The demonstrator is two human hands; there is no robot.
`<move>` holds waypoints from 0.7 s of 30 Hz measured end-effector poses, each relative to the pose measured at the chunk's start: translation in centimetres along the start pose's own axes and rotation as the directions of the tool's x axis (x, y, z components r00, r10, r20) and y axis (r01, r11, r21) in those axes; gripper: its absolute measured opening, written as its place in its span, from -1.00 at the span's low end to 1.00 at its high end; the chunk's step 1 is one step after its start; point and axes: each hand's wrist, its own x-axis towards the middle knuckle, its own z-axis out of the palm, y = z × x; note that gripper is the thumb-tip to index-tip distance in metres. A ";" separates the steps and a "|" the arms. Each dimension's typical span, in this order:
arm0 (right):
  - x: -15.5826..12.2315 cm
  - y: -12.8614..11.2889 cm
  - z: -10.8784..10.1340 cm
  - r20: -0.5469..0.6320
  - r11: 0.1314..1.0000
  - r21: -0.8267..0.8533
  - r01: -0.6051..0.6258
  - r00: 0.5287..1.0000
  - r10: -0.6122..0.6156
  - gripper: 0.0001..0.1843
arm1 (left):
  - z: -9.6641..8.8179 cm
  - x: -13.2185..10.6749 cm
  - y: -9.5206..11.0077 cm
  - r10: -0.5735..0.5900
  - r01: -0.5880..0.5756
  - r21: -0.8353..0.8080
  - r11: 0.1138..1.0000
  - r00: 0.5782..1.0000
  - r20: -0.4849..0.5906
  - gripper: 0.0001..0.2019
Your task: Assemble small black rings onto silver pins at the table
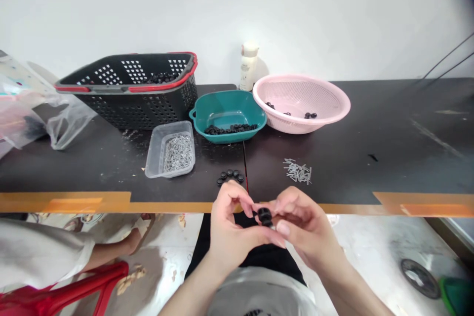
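Note:
Just in front of the table's near edge, my left hand and my right hand meet, fingers curled. Both pinch a small black round part between their fingertips. On the dark table behind the hands lies a short row of the same black round parts. A small heap of thin metal pins lies to their right.
A clear tray of metal pieces, a teal tub of black parts, a pink colander, a black-and-red basket and a white bottle stand behind. Plastic bags lie far left. Another person's leg is at lower left.

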 end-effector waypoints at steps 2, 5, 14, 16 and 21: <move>0.2 0.0 0.0 0.058 0.992 0.080 -0.097 0.994 0.093 -0.80 | 0.1 0.0 -0.2 0.057 -0.058 0.021 0.998 0.998 0.007 -0.50; 0.6 0.0 0.2 0.077 0.965 0.161 -0.206 0.978 0.196 -0.74 | -0.2 0.1 -0.4 0.142 -0.143 0.081 0.986 0.990 0.021 -0.56; 0.8 -0.6 0.2 0.061 0.982 0.081 -0.169 0.984 0.165 -0.72 | -2.6 0.6 -0.6 0.373 -0.450 0.334 0.828 0.888 0.270 -0.75; 0.8 -0.5 -0.2 0.033 0.993 -0.008 -0.116 0.993 0.117 -0.79 | -3.0 0.6 -0.3 0.423 -0.510 0.406 0.759 0.859 0.288 -0.72; 0.7 -0.8 -0.9 0.023 0.983 -0.184 -0.017 0.999 0.022 -0.87 | -3.3 0.6 0.1 0.483 -0.580 0.465 0.669 0.815 0.321 -0.68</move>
